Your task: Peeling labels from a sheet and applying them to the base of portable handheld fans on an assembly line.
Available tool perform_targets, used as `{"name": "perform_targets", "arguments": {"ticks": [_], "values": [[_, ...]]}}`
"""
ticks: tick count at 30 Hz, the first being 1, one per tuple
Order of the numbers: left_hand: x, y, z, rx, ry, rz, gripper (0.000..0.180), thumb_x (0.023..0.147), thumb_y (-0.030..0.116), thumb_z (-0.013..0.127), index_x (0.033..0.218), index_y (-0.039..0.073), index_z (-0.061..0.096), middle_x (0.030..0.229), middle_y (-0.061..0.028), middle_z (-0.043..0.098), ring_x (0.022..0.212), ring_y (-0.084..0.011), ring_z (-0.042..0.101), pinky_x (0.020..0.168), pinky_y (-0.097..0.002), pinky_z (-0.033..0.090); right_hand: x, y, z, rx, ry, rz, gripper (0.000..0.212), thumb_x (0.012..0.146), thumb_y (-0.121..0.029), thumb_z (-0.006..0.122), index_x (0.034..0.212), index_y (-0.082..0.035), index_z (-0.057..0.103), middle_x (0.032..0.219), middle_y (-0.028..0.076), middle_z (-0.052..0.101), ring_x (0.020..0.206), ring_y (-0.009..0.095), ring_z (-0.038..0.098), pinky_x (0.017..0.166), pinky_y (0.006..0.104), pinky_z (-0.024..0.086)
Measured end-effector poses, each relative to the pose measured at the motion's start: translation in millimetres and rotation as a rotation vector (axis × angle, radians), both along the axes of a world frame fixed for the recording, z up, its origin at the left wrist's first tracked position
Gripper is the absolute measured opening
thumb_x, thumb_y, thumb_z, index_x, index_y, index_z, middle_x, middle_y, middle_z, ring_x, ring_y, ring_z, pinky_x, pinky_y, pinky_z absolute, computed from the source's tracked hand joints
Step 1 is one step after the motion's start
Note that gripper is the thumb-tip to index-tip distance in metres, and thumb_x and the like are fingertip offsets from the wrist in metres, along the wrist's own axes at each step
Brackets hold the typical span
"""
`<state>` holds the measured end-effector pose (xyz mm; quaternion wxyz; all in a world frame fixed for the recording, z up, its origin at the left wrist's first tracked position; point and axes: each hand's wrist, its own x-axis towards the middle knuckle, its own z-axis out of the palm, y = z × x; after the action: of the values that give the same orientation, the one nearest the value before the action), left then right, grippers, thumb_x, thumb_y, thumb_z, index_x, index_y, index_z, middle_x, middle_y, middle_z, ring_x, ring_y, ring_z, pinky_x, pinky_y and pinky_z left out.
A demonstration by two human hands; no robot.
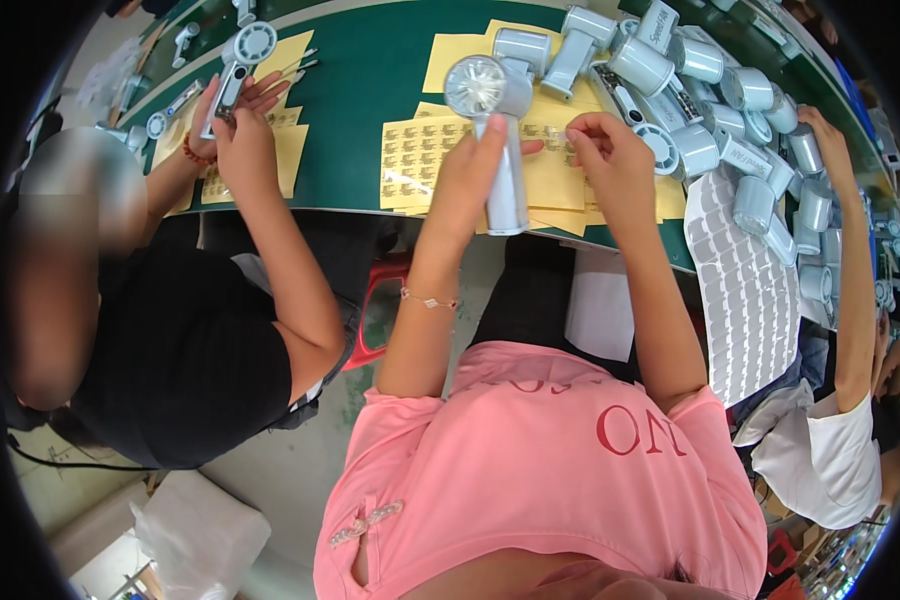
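Observation:
In the middle, my left hand [462, 185] is wrapped round the handle of a pale blue handheld fan [506, 185], thumb across its front. The fan stands upright, its round head [476, 86] at the top under what looks like clear film. To its right, my right hand [615, 165] is closed in a pinch, thumb and forefinger together. A small pale label [556, 132] shows at those fingertips, over the yellow sticker sheets. Below both hands lie these yellow sheets [410, 165], printed with rows of small labels.
Many pale blue handheld fans [642, 65] are heaped at the right of the green table [355, 110]. A grey-and-white sticker sheet [745, 290] hangs over the front edge. At left, a co-worker's hands [240, 125] hold another fan [232, 85]; a person's arm [840, 170] reaches in at right.

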<state>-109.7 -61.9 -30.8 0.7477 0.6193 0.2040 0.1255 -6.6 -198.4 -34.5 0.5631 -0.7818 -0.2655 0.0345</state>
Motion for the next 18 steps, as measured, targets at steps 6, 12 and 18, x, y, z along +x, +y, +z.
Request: {"name": "perform_targets", "arguments": {"ticks": [6, 12, 18], "values": [[9, -11, -15, 0.239, 0.017, 0.055, 0.053, 0.094, 0.046, 0.05, 0.105, -0.005, 0.059, 0.094, -0.0159, 0.069, 0.084, -0.0242, 0.066, 0.077, -0.0314, 0.049, 5, 10, -20, -0.146, -0.195, -0.044, 0.007, 0.079, -0.002, 0.064, 0.083, 0.003, 0.061, 0.078, 0.017, 0.063, 0.068, 0.03, 0.061, 0.063, 0.039, 0.048], [9, -10, -19, 0.31, -0.002, 0.079, 0.054, 0.094, 0.047, 0.05, 0.097, -0.006, 0.058, 0.086, -0.0224, 0.067, 0.08, -0.0333, 0.065, 0.073, -0.0377, 0.049, 10, 17, -26, -0.366, -0.362, -0.031, 0.009, 0.08, -0.005, 0.064, 0.084, 0.002, 0.06, 0.08, 0.017, 0.062, 0.074, 0.033, 0.061, 0.067, 0.0409, 0.047], [9, -10, -9, 0.477, 0.098, 0.058, 0.058, 0.093, 0.051, 0.047, 0.092, -0.006, 0.057, 0.079, -0.0283, 0.063, 0.077, -0.0414, 0.063, 0.07, -0.0442, 0.048, 9, 16, -23, -0.449, -0.411, 0.01, 0.009, 0.083, -0.007, 0.061, 0.088, 0.0, 0.059, 0.087, 0.016, 0.059, 0.081, 0.036, 0.06, 0.07, 0.0421, 0.047]]}}
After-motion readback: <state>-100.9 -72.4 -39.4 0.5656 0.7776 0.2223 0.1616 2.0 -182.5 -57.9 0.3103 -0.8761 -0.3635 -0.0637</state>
